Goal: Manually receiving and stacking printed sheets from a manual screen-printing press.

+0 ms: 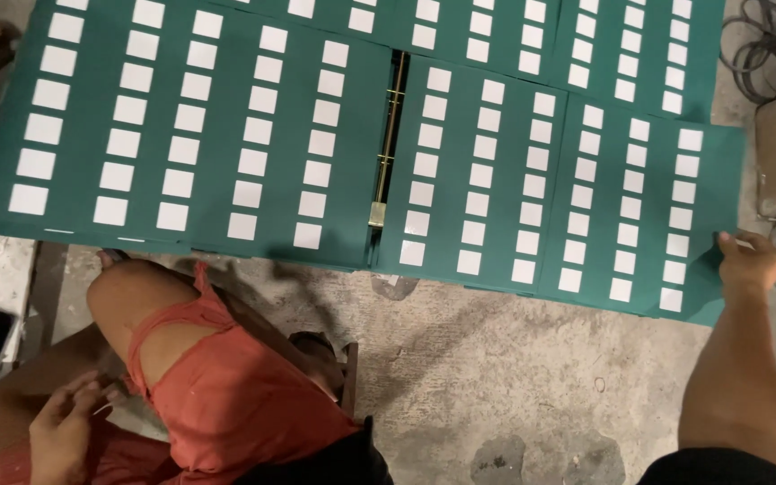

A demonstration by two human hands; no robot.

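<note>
The right hand (749, 262) reaches out to the far right of the concrete floor (496, 377) and pinches the edge of a green sheet (639, 207) covered in rows of white squares — one of several such sheets spread overlapping across the floor. The left hand (63, 431) sits low by the bent knee in red shorts (226, 395), fingers curled around something small and pale — what it is cannot be told. A brass-coloured bar (388, 144) shows in the gap between two sheets.

Sheets (487, 171) lay overlapping across the floor (496, 377), binder rings (386, 144) between two of them; right hand (747, 260) on the rightmost sheet's corner, left hand (65, 431) beside the knee (127, 296).
</note>
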